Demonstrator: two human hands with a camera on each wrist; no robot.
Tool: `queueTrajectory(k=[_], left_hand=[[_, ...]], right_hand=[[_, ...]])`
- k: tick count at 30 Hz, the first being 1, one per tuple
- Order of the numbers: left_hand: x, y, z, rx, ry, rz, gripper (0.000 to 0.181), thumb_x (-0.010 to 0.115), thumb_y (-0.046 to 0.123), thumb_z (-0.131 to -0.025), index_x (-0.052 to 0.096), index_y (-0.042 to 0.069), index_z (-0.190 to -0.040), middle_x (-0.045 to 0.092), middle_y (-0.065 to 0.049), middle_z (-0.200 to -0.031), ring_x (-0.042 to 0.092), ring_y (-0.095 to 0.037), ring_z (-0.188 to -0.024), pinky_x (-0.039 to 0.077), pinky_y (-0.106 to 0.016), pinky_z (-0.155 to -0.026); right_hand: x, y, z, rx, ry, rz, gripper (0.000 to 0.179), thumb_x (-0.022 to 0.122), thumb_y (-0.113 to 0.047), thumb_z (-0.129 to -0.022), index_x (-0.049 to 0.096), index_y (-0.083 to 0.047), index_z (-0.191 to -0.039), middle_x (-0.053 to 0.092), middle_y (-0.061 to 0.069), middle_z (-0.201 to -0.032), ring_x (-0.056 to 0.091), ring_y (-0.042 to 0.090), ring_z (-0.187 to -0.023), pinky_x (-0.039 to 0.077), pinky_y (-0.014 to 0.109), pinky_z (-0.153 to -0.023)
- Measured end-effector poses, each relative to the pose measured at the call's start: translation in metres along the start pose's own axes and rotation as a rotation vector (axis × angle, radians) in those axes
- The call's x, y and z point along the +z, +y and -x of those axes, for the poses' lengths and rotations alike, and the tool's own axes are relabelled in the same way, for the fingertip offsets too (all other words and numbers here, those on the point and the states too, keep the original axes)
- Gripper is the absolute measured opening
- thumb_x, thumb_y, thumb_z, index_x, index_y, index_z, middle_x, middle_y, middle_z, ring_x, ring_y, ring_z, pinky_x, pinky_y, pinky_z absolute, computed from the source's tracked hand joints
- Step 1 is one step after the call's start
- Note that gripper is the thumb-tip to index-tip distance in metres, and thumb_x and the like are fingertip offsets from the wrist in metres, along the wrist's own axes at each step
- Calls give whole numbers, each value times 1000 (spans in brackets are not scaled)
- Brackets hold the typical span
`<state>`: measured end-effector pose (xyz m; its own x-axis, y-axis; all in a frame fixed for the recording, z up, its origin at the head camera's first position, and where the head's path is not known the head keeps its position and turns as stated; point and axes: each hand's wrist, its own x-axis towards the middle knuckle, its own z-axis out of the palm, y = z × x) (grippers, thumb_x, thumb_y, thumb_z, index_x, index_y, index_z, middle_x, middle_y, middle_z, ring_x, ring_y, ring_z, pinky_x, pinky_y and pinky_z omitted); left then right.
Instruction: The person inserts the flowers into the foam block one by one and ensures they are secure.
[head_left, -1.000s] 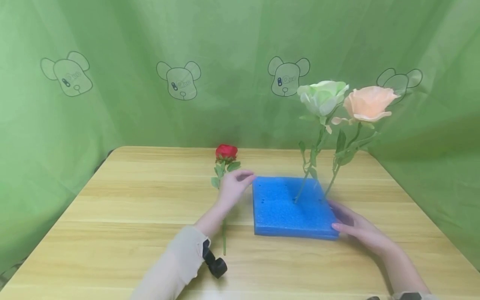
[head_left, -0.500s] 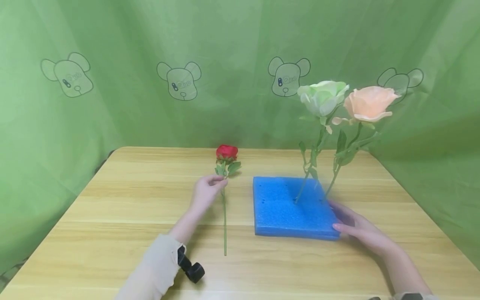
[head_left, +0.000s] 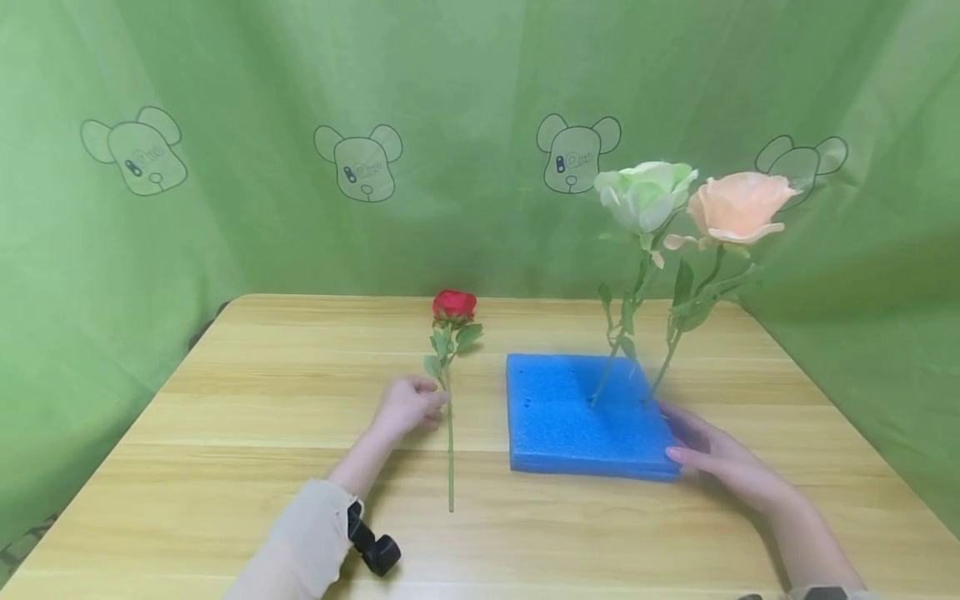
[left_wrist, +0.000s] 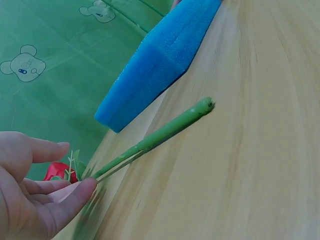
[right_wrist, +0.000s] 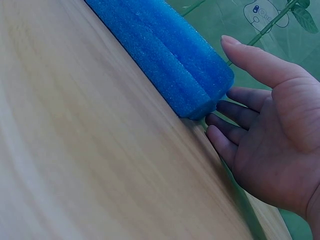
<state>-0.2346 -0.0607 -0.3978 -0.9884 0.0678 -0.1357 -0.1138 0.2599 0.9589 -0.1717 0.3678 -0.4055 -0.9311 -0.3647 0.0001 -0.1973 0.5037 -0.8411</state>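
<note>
A red artificial rose (head_left: 453, 305) lies on the table with its green stem (left_wrist: 155, 137) pointing toward me. My left hand (head_left: 405, 407) is beside the stem; in the left wrist view one fingertip meets it while another digit stands apart, so there is no grip. A blue foam block (head_left: 555, 425) sits to the right. Two roses stand in it, one pale green-white (head_left: 647, 196) and one peach (head_left: 742, 208), both leaning slightly right. At the block's right edge my right hand (head_left: 716, 458) rests with fingers loosely extended, touching or nearly touching its side.
The wooden table (head_left: 247, 400) reaches back to a green curtain (head_left: 465, 67) printed with bear heads. Small holes show in the foam's upper left part. A black wrist camera (head_left: 378, 554) juts out below the left sleeve.
My left hand has left the foam block's far left corner, moved left to the rose's stem, then slid nearer along it. The right hand and the block stay in place.
</note>
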Motion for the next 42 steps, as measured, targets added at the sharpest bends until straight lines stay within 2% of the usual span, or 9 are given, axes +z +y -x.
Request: queueTrajectory(k=[6,8,14,20,23,26,32,37,42], left_hand=[[5,-1,-1,-47,-22,15,44,67,7,-82,50,-16,-116,62,-27,-99,66,-26,-73,57,-30,-63],[6,0,-2,-55,-21,23,45,68,5,-81,50,-17,-116,62,-27,-100,66,-26,-73,57,-30,-63],[12,-1,-6,-41,13,-23,36,69,2,-78,56,-14,-108,62,-21,-90,63,-21,-66,56,-28,-61],[19,-3,-9,-12,45,-168,21,71,-3,-72,59,-8,-89,60,-12,-71,59,-17,-56,54,-26,-53],[20,0,-10,3,45,-237,17,72,-5,-68,58,-2,-77,59,-8,-68,57,-15,-53,51,-24,-50],[20,2,-11,2,35,-275,25,71,-7,-66,50,6,-63,58,-7,-63,55,-13,-50,49,-22,-47],[19,6,-11,-21,23,-314,22,67,-9,-66,50,5,-62,58,-8,-62,55,-15,-49,50,-24,-49],[22,8,-12,-27,17,-359,16,71,-3,-67,56,1,-68,58,-8,-59,55,-15,-47,51,-25,-50],[24,8,-13,-31,14,-384,15,73,0,-67,58,0,-70,59,-8,-58,56,-15,-46,51,-25,-50]], right_hand=[[0,-3,1,-4,-1,33,62,50,-11,-95,18,-9,-148,17,20,-150,15,44,-132,24,46,-105],[0,-3,1,-5,-2,21,63,50,-11,-94,18,-9,-148,17,20,-150,14,44,-132,18,60,-100],[0,-3,1,-11,0,4,62,50,-10,-94,18,-6,-147,17,21,-150,14,45,-132,15,66,-98],[0,-1,2,-23,-6,18,62,50,-10,-95,18,-6,-147,18,20,-150,16,44,-132,27,12,-96],[0,0,2,-28,-4,4,61,50,-10,-95,18,-5,-147,18,21,-150,15,44,-132,24,4,-90],[-1,-1,1,-20,0,18,61,50,-11,-95,19,-5,-147,19,20,-150,16,44,-132,27,11,-95],[0,-2,1,-5,2,11,62,50,-11,-94,18,-4,-147,18,21,-150,14,44,-133,16,62,-100],[0,-1,1,-5,2,-17,62,51,-10,-94,18,-3,-147,16,23,-150,11,45,-133,12,68,-98],[-1,-1,1,0,2,11,62,51,-12,-94,18,-6,-147,17,21,-150,13,44,-133,25,23,-104]])
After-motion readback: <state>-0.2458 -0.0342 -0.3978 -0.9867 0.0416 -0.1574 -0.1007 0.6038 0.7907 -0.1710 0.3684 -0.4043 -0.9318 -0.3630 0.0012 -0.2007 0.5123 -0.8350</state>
